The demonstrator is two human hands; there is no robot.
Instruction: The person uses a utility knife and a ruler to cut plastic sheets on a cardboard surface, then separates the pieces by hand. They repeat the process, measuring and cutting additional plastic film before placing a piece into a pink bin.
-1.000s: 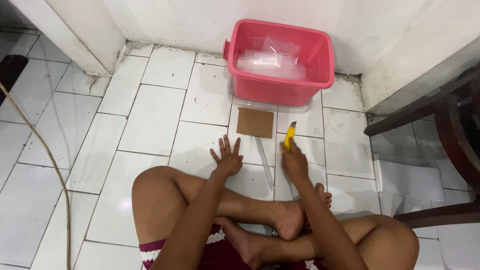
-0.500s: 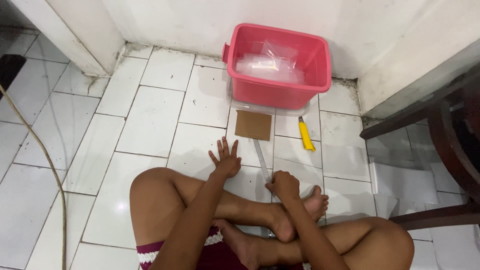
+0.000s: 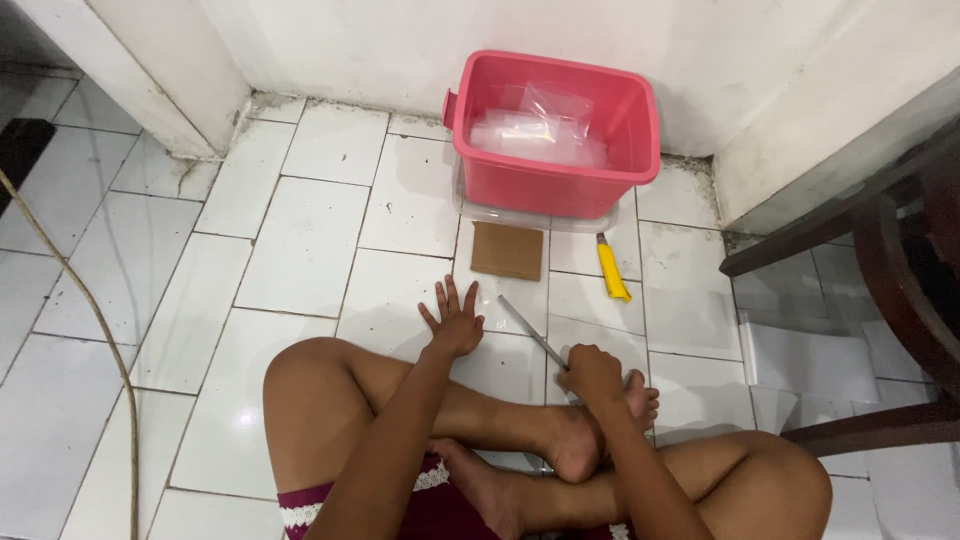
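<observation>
Gripping the ruler point(image 3: 532, 332) in your closed right hand point(image 3: 592, 371), press your flat, spread left hand point(image 3: 455, 320) firmly on the sheet point(image 3: 500, 300).

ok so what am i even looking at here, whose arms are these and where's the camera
The camera sits on a person's head and looks down, so the arms and crossed legs at the bottom belong to the wearer, who is sitting on a white tiled floor. The left hand is pressed flat on the floor with fingers spread. The right hand is closed around one end of a thin metal ruler. Ahead lie a brown cardboard square and a yellow utility knife, untouched. Against the wall stands a pink plastic tub with clear plastic bags inside. A dark wooden chair is at the right.
</observation>
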